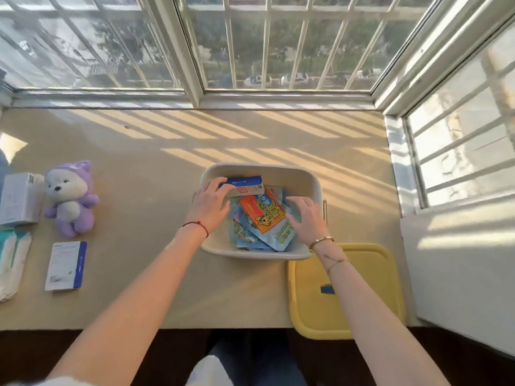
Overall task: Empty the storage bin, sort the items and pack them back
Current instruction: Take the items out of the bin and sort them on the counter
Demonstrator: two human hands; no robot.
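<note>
A white storage bin (306,174) stands on the beige ledge below the window. Inside lie several blue packets (250,239) with an orange-and-blue packet (263,215) on top, and a blue-and-white box (246,185) at the far side. My left hand (210,206) reaches into the bin and its fingers curl round the left end of that box. My right hand (308,218) hovers over the right side of the bin, fingers spread and relaxed beside the orange packet, holding nothing.
The yellow bin lid (362,310) lies at the near right, overhanging the ledge's front edge. On the left sit a purple plush toy (71,197), a white box (19,199), a flat blue-and-white box (67,266) and white-green packs (12,260). A white wall panel (459,274) bounds the right.
</note>
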